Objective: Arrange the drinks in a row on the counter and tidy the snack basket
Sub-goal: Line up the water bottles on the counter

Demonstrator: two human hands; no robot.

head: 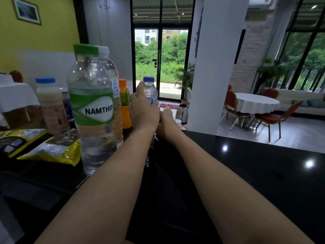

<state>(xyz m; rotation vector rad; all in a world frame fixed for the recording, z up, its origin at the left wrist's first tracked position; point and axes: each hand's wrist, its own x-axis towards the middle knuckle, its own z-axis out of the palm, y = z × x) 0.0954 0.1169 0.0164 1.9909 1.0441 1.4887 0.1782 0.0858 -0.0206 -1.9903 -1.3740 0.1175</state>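
Hands out on the drinks
Your left hand point(143, 110) had its fingers wrapped round the blue-capped water bottle point(150, 88), with the orange bottle point(124, 103) just left of those fingers. Your right hand point(167, 125) sat right beside them, fingers hidden, so can't tell its grip.

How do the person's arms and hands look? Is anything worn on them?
Both forearms are bare, with no sleeves in view. The left hand and the right hand wear no gloves, and no watch or bracelet shows on either wrist.

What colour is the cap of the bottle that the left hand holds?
Blue. The bottle cap shows best in the head view.
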